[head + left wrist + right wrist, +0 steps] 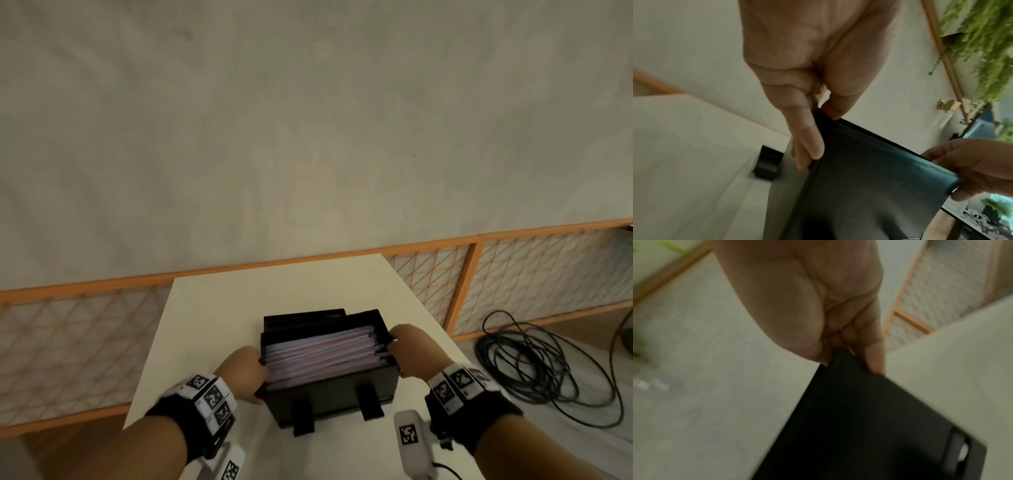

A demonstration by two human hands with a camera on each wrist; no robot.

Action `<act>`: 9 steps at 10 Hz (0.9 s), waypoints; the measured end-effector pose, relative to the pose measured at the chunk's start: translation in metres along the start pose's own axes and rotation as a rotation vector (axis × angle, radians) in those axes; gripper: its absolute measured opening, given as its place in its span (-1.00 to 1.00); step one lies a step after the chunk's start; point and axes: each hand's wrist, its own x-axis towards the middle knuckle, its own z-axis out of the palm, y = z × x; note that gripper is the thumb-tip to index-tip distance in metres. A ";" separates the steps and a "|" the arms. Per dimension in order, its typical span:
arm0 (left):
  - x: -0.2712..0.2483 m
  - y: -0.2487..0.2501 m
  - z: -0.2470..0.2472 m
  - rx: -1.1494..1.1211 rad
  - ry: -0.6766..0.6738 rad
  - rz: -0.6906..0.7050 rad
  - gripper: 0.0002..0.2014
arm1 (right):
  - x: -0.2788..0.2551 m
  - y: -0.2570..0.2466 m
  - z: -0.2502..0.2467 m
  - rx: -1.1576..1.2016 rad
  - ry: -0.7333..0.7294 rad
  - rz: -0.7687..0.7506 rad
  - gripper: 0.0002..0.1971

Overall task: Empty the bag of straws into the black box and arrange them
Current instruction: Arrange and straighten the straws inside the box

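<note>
Both my wrists sit closest, banded with black-and-white marker tags. My left hand (244,371) grips the left end wall of the box (329,397), thumb over the rim and fingers (807,142) down the outside. My right hand (409,349) pinches the right end wall the same way, thumb inside, fingers curled on the outer face. That box stands on the table (219,308), near its front edge, open at the top, two black feet showing under its near side. Straws (325,353) fill it almost to the rim, pale pink, lying flat and packed side by side. Their long axis runs left to right, from one hand to the other, the right ends a little farther from me. Coiled black cable (534,363) lies on the floor to the right.
</note>
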 end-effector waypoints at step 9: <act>-0.002 0.013 -0.012 -0.491 0.131 -0.267 -0.93 | -0.001 0.001 0.002 -0.341 -0.260 -0.086 -0.55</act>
